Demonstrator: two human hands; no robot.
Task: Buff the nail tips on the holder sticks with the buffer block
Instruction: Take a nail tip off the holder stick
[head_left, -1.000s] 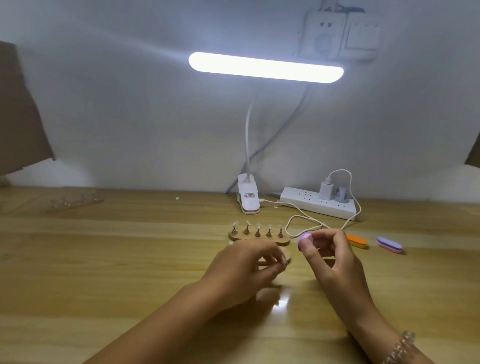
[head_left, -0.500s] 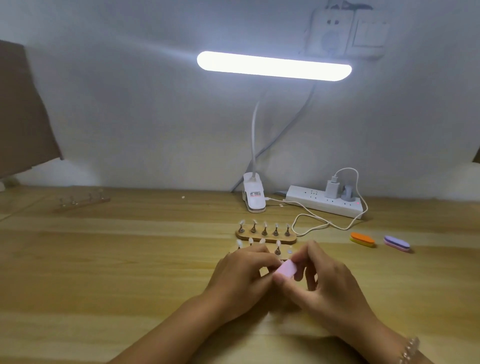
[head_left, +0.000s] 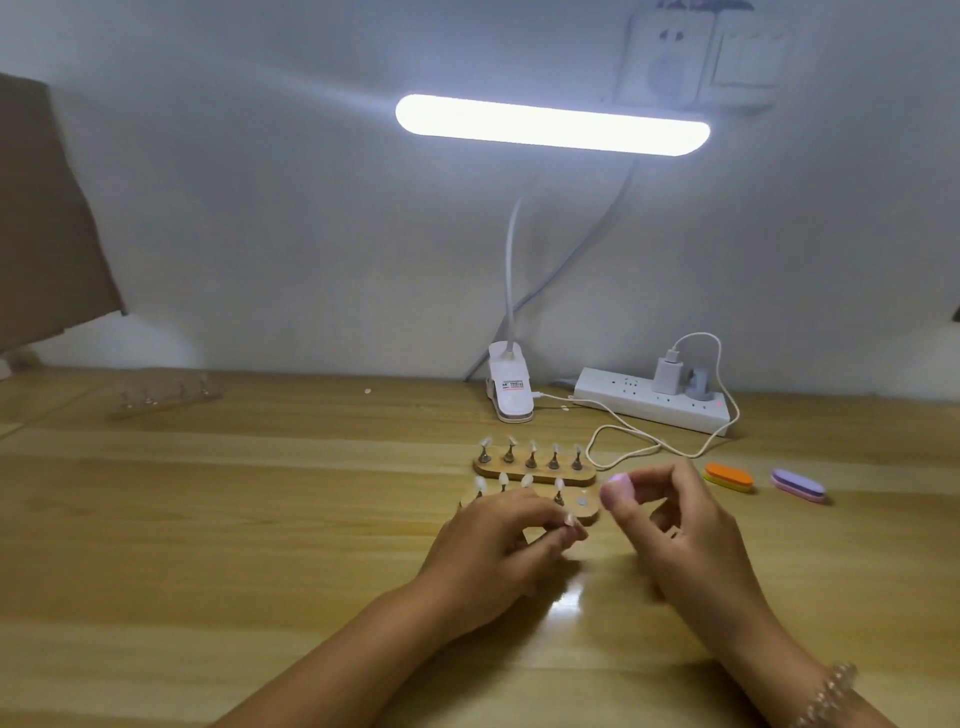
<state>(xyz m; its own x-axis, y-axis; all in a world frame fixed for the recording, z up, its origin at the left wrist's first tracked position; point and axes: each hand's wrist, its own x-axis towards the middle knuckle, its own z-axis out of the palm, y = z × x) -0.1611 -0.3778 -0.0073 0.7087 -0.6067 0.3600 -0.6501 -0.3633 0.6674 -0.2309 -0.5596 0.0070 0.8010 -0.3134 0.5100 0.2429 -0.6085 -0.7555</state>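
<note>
Surroundings first. On the wooden surface (head_left: 218, 519), behind my working area, two wooden bases lie one behind the other. The far base (head_left: 535, 474) carries five upright sticks with pale tips. The near base (head_left: 589, 513) carries four, plus a bare metal disc (head_left: 582, 501) at its right end; my left knuckles cover its front left part.

A white cable (head_left: 623, 447) loops just behind and to the right of the bases and runs up to a charger (head_left: 666, 375) plugged into a white power strip (head_left: 654, 408) against the wall. The clip lamp (head_left: 550, 124) is lit, and its clamp (head_left: 511, 397) sits left of the strip. An orange file (head_left: 729, 477) and a purple file (head_left: 797, 485) lie to the right, apart from each other. A third holder rail (head_left: 161, 402) lies far left, blurred.

The left grip (head_left: 498, 545) is clenched, pinching a holder stick (head_left: 571, 522) in front of the near base, its nail tip (head_left: 568, 517) just showing at the fingertips. The right grip (head_left: 685, 525) is curled, grasping the lilac buffer block (head_left: 618, 486) between thumb and fingers. The block is raised off the surface, just right of the near base and apart from the left hand.

Writing: the clamp bears a label (head_left: 514, 385) with red and dark print, too small to read.
</note>
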